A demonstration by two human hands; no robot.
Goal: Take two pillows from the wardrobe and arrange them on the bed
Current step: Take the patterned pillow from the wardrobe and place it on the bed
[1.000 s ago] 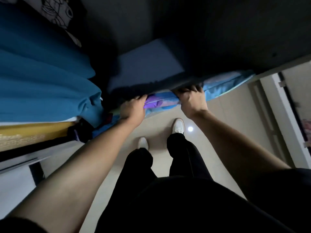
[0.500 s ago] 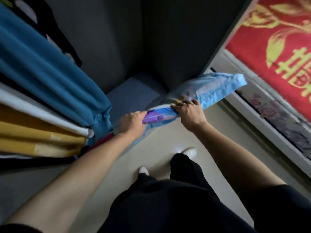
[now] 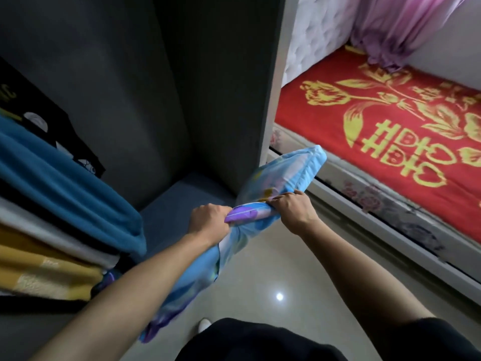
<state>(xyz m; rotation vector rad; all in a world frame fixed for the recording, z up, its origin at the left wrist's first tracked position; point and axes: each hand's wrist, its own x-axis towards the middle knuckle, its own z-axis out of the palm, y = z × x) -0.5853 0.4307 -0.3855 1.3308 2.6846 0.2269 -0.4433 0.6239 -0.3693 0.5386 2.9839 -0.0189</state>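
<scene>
A light blue pillow (image 3: pixel 286 175) with purple and yellow flowers hangs in the air in front of the open wardrobe (image 3: pixel 156 87). My left hand (image 3: pixel 208 220) and my right hand (image 3: pixel 291 207) both grip its near edge, bunching the fabric. Its far corner points toward the bed (image 3: pixel 390 142), which lies at the right under a red cover with gold patterns. The pillow's lower end droops beneath my left forearm. A second pillow is not visible.
Folded blankets (image 3: pixel 65 204) in teal, white and yellow are stacked on the wardrobe shelf at left. The white wardrobe side panel (image 3: pixel 276 82) stands between wardrobe and bed. Pink curtain (image 3: pixel 406 29) hangs over the bed's far end. Glossy tiled floor (image 3: pixel 273 282) lies below.
The pillow has come out of the wardrobe and swung right toward the bed. My view has turned right, so more of the bed shows. Both hands keep their grip.
</scene>
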